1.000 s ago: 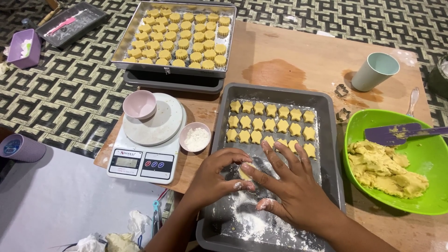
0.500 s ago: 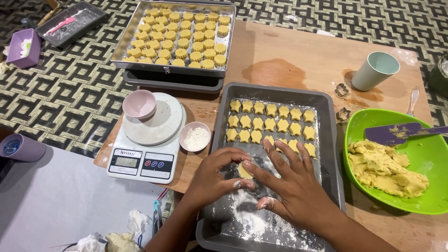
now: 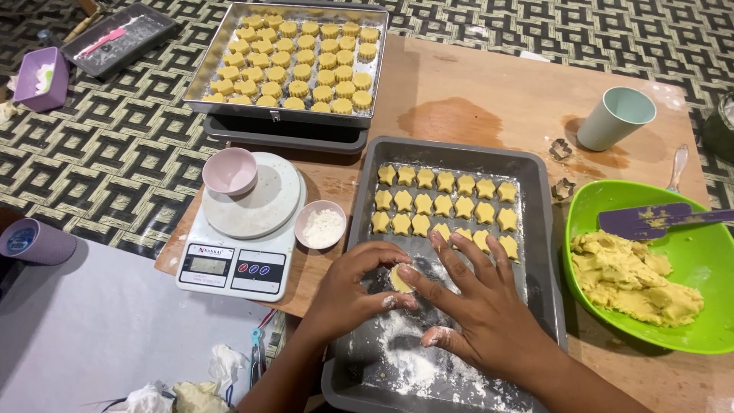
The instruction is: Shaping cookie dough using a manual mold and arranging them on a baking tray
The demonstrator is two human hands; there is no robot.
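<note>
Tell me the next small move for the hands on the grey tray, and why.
Probably lift the dough piece into the unfinished third row of cut shapes. Both the left hand and right hand pinch it over the floured end of the grey tray.

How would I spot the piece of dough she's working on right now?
Find the grey tray in front of the person, with rows of yellow star-shaped pieces at its far end. Below those rows, the left hand and right hand meet around one dough piece. It alone lies apart from the rows, on the floured part, pinched between fingertips.
</note>
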